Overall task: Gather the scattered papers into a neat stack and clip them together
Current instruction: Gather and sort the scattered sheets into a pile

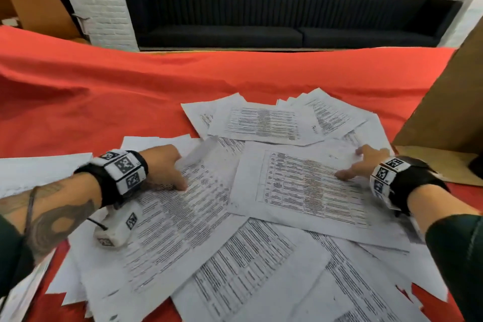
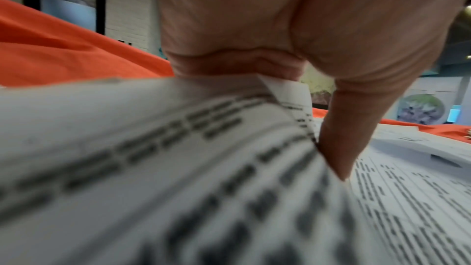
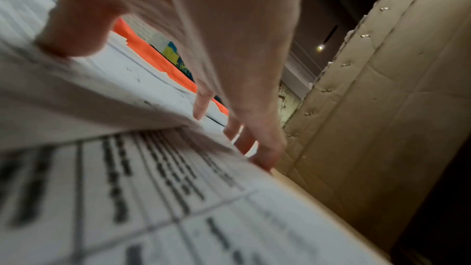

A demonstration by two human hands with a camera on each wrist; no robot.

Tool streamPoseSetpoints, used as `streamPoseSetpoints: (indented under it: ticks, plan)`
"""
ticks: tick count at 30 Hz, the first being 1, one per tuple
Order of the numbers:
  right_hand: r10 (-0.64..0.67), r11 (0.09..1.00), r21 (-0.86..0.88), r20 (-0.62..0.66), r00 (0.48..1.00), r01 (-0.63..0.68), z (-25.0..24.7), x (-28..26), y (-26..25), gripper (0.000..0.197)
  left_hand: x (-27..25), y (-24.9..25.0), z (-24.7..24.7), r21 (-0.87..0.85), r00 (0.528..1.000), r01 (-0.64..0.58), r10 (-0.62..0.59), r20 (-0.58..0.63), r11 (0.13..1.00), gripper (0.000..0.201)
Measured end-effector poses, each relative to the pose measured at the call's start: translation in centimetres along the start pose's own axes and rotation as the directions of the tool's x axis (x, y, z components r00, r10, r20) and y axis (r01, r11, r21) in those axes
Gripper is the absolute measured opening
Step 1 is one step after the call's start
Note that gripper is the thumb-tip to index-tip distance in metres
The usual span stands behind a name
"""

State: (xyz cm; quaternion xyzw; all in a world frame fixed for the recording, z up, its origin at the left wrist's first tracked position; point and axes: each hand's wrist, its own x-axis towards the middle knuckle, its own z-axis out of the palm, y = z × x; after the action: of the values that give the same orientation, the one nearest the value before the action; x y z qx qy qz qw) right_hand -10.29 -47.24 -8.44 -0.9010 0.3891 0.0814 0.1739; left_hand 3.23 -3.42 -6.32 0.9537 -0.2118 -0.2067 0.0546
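With the left hand (image 1: 162,165) pinching a sheet (image 1: 177,217) and the right hand (image 1: 366,162) pressing straight fingers (image 3: 265,146) on another, a quick tug could crease them or slide papers (image 1: 248,264) under the fingers off the desk (image 1: 104,91).

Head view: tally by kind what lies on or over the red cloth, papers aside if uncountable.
Hands: 2 (left hand, right hand)
Wrist bands: 2
Box: 1
Papers: overlapping, uncountable
Total without papers: 5
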Motion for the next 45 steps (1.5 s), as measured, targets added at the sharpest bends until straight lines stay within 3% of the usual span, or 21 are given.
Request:
streamPoseSetpoints:
  ticks: [2,6,9,12,16,18,21,22,25,27,29,31,33,35,37,39,41,42,43,45]
  plan:
    - [-0.060,0.997,0.038,-0.016,0.998,0.060,0.2,0.0,-0.9,0.094,0.1,-1.7,0.0,-0.066,1.000,-0.001,0.002,0.017,0.998,0.028]
    - [-0.269,0.952,0.134,-0.060,0.961,0.275,0.5,-1.3,-3.4,0.043,-0.3,-1.5,0.8,-0.231,0.998,-0.056,0.046,-0.049,0.971,0.033]
    - [-0.393,0.881,0.235,-0.121,0.912,0.410,-0.2,-3.5,-5.1,0.040,-1.1,0.4,1.1,-0.276,0.988,-0.137,0.113,-0.104,0.951,0.022]
    - [-0.488,0.802,0.260,-0.233,0.841,0.538,-2.4,-6.6,-6.2,0.040,-1.9,1.4,0.7,-0.461,0.975,-0.197,0.125,-0.182,0.865,0.011]
    - [-0.507,0.707,0.343,-0.365,0.781,0.619,-5.8,-9.5,-6.5,0.059,-3.4,1.8,-0.3,-0.630,0.935,-0.312,0.110,-0.338,0.711,0.013]
    - [-0.489,0.668,0.333,-0.478,0.730,0.666,-7.6,-11.1,-6.7,0.063,-4.1,1.7,-1.3,-0.634,0.915,-0.367,0.141,-0.378,0.681,0.012]
    - [-0.506,0.625,0.253,-0.589,0.630,0.738,-10.4,-13.2,-7.2,0.028,-5.1,1.2,-2.6,-0.583,0.900,-0.410,0.208,-0.382,0.701,0.018]
    - [-0.505,0.618,0.214,-0.629,0.591,0.756,-11.3,-13.9,-7.5,0.031,-5.6,1.2,-2.8,-0.574,0.896,-0.419,0.220,-0.385,0.703,0.019]
    - [-0.459,0.581,0.207,-0.715,0.527,0.787,-13.5,-16.0,-8.0,0.013,-6.5,1.4,-3.0,-0.596,0.873,-0.461,0.214,-0.438,0.657,0.013]
    - [-0.399,0.577,0.192,-0.782,0.478,0.794,-14.7,-17.3,-8.4,0.012,-6.8,1.5,-3.3,-0.601,0.859,-0.473,0.185,-0.478,0.645,0.013]
    - [-0.311,0.506,0.254,-0.837,0.449,0.824,-15.8,-18.3,-8.7,0.015,-6.7,1.0,-3.4,-0.605,0.866,-0.446,0.147,-0.478,0.659,0.015]
    - [-0.153,0.391,0.376,-0.873,0.463,0.840,-16.7,-19.0,-8.6,0.020,-6.6,0.1,-3.0,-0.631,0.886,-0.389,0.086,-0.455,0.671,0.025]
    - [-0.020,0.230,0.517,-0.844,0.536,0.824,-17.2,-18.5,-7.7,0.023,-6.3,-0.8,-2.2,-0.642,0.903,-0.338,0.045,-0.427,0.688,0.047]
    - [-0.019,0.159,0.668,-0.735,0.678,0.727,-16.7,-18.0,-6.9,0.014,-6.1,-1.0,-1.5,-0.601,0.913,-0.284,0.020,-0.408,0.747,0.058]
    - [-0.050,0.117,0.810,-0.574,0.817,0.575,-14.9,-17.2,-6.7,0.009,-5.9,-1.2,-0.9,-0.610,0.922,-0.266,0.012,-0.388,0.746,0.051]
    - [-0.099,0.017,0.920,-0.388,0.916,0.392,-12.0,-16.8,-7.4,0.012,-5.8,-1.1,-0.6,-0.620,0.913,-0.264,-0.017,-0.409,0.739,0.045]
    - [-0.168,0.026,0.974,-0.218,0.961,0.226,-8.6,-15.8,-8.0,0.064,-7.3,0.2,-1.2,-0.671,0.891,-0.302,-0.049,-0.450,0.677,0.052]
    - [-0.171,0.042,0.982,-0.173,0.970,0.182,-6.8,-15.5,-8.3,0.078,-8.4,1.4,-1.8,-0.695,0.893,-0.321,-0.039,-0.449,0.643,0.053]
    - [-0.166,0.057,0.985,-0.152,0.974,0.163,-5.1,-15.4,-8.7,0.065,-9.7,2.2,-2.4,-0.744,0.899,-0.316,-0.064,-0.433,0.589,0.058]
    - [-0.122,0.129,0.983,-0.115,0.986,0.131,-1.8,-15.4,-9.2,0.034,-11.1,3.4,-3.2,-0.842,0.922,-0.300,-0.089,-0.376,0.449,0.093]
